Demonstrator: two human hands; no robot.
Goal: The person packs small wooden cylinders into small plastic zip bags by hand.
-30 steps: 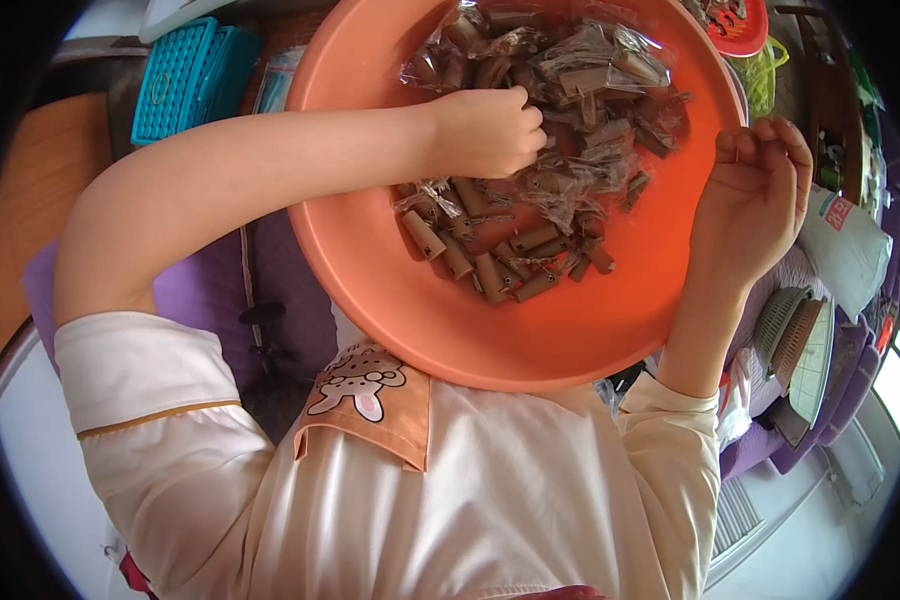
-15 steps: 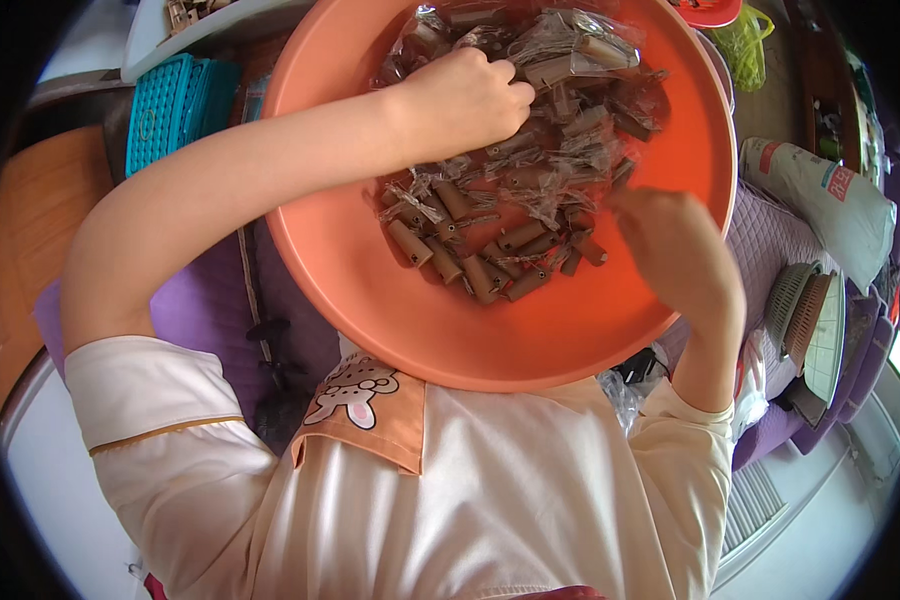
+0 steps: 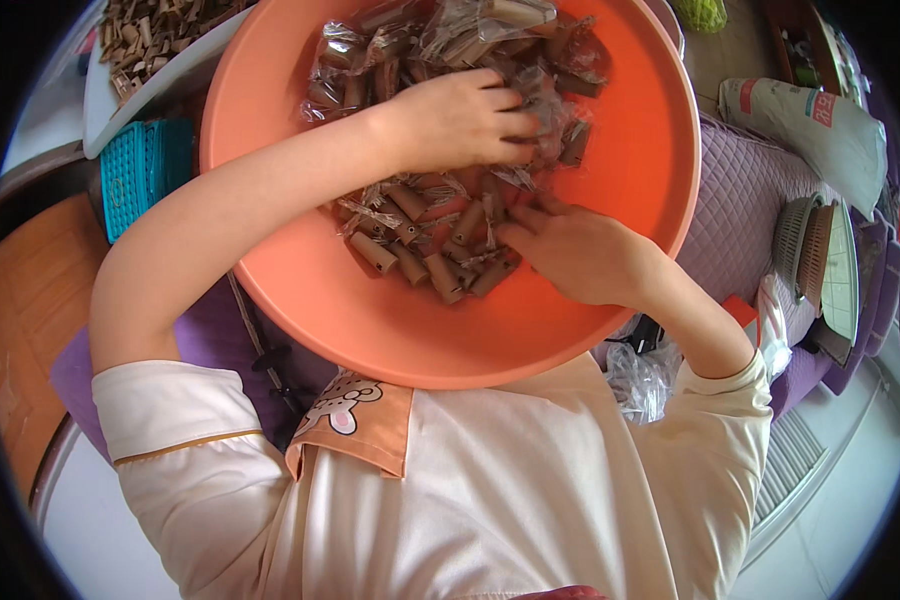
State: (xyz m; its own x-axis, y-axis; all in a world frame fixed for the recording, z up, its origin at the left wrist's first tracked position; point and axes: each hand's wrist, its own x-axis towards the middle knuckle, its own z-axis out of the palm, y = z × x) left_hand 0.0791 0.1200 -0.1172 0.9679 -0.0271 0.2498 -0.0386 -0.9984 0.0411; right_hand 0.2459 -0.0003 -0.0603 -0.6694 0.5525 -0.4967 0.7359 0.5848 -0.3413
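Note:
A large orange plastic basin [image 3: 390, 345] stands against my front and holds a heap of small brown tube-shaped pieces [image 3: 373, 253]. Several have small holes and thin pale cords. Clear plastic wrappers [image 3: 342, 42] cover many of the pieces at the far side. My left hand [image 3: 465, 120] reaches across from the left, palm down over the wrapped pieces, its fingers apart. Low over the right side of the heap, my right hand [image 3: 585, 255] points its stretched fingers at the loose tubes. Its fingertips touch or nearly touch them; I cannot tell which.
At the upper left a white tray [image 3: 95, 105] holds many brown pieces, with teal plastic baskets [image 3: 135, 175] below it. To the right lie a white printed bag [image 3: 810, 130] and stacked round baskets [image 3: 800, 240] on purple quilted fabric [image 3: 735, 200]. Crumpled clear plastic [image 3: 640, 385] is beside my right elbow.
My left hand has gone from closed to spread fingers. My right hand has moved left, in over the heap. The view has shifted, showing more of the white tray.

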